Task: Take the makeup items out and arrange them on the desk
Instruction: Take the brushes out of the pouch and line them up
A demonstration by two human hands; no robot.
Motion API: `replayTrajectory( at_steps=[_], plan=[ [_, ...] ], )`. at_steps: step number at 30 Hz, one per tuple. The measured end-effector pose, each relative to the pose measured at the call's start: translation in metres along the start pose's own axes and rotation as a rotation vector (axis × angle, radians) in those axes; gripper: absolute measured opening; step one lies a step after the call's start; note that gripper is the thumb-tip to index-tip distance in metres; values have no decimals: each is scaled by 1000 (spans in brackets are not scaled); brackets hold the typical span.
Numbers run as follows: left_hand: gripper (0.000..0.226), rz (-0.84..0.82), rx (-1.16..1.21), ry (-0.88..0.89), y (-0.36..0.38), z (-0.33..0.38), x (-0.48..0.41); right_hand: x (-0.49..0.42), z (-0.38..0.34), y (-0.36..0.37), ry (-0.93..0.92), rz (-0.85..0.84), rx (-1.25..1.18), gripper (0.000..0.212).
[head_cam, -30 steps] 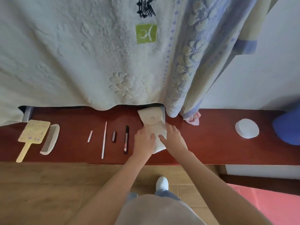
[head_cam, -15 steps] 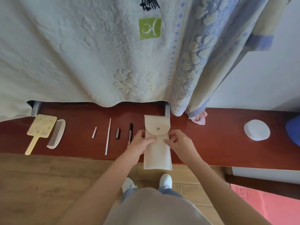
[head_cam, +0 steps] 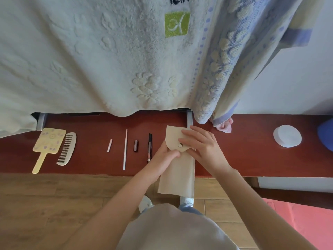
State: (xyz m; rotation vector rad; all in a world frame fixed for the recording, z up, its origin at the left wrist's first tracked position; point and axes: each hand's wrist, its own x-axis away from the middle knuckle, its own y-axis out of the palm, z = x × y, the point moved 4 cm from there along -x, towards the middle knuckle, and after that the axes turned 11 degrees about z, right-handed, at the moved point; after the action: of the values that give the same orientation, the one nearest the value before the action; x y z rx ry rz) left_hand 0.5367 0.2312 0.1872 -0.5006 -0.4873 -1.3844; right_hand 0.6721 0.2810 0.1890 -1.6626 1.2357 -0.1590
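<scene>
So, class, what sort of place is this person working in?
Most likely a room in a home, perhaps a bedroom. A narrow red-brown desk has large towels hanging down over its back edge. A hand mirror and a comb lie on it.

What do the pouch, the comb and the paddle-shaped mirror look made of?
Pouch: soft matte beige fabric, maybe felt; it hangs limp over the desk edge, with a metal-looking snap. Comb: pale, slightly glossy, probably plastic. Mirror: pale yellow printed back, wood or plastic; unclear.
</scene>
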Motion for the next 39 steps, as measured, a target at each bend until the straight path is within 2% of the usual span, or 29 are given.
replayTrajectory(
  at_steps=[3,7,10,13,15,18,20,21,22,24,29,32,36,39],
  plan=[
    [38,-32,-6,48,-1,4,6,0,-1,-4,-4,30,-23,26],
    [34,-61,-60,102,-2,7,11,-3,-14,-13,68,156,-80,29],
    [40,-116,-179,113,3,0,17,-11,-17,-21,298,222,-177,26],
    [43,-127,-85,56,3,-11,20,-20,-11,-30,678,260,-457,21],
    [48,-152,-59,53,2,-16,21,-28,-6,-37,739,308,-458,25],
    [41,-168,6,66,1,-15,24,-39,-5,-40,694,271,-344,26],
    [40,-144,28,36,0,-14,24,-41,-3,-38,646,278,-207,14],
    [41,-124,28,18,-1,-14,23,-41,-2,-38,617,301,-128,16],
    [39,-106,24,12,-2,-14,22,-40,-1,-37,591,316,-67,26],
    [29,-69,7,4,-2,-15,20,-38,0,-35,528,336,41,35],
    [11,19,8,18,-5,-19,17,-33,-17,-38,282,356,279,16],
    [11,62,61,6,-8,-17,13,-29,-16,-37,218,274,268,12],
    [34,107,102,5,-14,-15,7,-21,-25,-30,167,167,138,18],
    [19,143,85,17,-16,-15,1,-18,-28,-21,271,59,12,29]
  ],
)
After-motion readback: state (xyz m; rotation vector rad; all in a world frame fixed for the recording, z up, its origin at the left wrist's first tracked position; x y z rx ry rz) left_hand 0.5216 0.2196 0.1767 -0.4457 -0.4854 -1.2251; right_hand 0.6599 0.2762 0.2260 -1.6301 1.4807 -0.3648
